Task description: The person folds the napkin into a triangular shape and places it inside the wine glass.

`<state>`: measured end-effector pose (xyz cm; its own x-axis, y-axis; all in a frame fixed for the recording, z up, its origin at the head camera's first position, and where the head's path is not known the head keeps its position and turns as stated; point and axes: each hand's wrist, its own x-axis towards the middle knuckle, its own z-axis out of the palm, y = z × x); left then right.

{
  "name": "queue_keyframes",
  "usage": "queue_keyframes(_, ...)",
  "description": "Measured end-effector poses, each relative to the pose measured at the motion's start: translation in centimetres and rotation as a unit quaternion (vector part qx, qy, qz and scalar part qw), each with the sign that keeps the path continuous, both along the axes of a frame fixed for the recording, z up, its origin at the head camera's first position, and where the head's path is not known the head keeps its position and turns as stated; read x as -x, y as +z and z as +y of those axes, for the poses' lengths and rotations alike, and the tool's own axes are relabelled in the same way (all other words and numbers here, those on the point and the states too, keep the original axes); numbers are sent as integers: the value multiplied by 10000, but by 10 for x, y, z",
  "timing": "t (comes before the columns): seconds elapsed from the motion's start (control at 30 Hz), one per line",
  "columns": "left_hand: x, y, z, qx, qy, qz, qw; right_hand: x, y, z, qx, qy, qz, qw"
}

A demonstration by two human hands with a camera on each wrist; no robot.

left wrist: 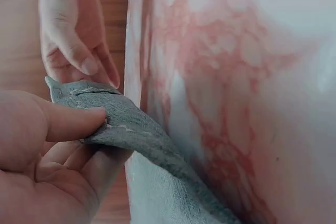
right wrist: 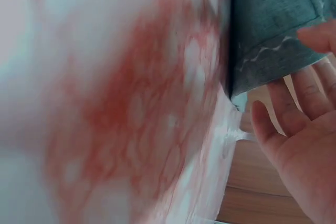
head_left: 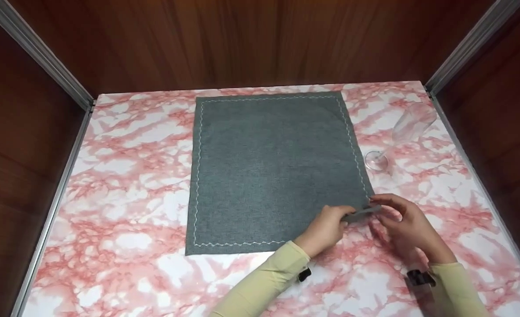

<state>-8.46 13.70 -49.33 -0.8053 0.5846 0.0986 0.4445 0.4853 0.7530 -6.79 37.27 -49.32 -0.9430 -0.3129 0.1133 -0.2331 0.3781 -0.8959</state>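
Observation:
A grey cloth (head_left: pixel 273 167) with white zigzag stitching lies flat on the pink marbled table (head_left: pixel 123 176). Its near right corner is lifted off the table. My left hand (head_left: pixel 345 215) pinches that corner between thumb and fingers, and the left wrist view shows the cloth (left wrist: pixel 136 129) folded over in my left hand (left wrist: pixel 100 135). My right hand (head_left: pixel 381 204) meets it from the right, fingers curled over the corner's tip. In the right wrist view my right hand (right wrist: pixel 317 61) has its thumb on top of the cloth (right wrist: pixel 273 19) and its fingers beneath.
A clear stemmed glass (head_left: pixel 407 127) lies on its side at the right, just beyond the cloth's right edge. Dark wood walls (head_left: pixel 260 39) with metal rails (head_left: pixel 44 57) close in the table at the back and both sides.

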Motion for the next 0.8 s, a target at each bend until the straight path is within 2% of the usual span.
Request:
queue_keyframes(0.13,6,1,-5,-589,103,-524,9968,7,1,-3,224,-269,-158,9993)
queue_keyframes(0.27,10,1,-11,-982,158,-1027,9897,12,5,-7,229,-433,-215,9986)
queue_keyframes(0.6,20,4,-39,-1612,401,-1589,9732,32,10,-16,311,113,85,9994)
queue_keyframes(0.7,25,6,-48,-1955,462,-1852,9620,39,12,-20,388,295,120,9987)
queue_keyframes(0.8,31,10,-58,-2403,471,-2297,9419,46,14,-26,509,353,172,9979)
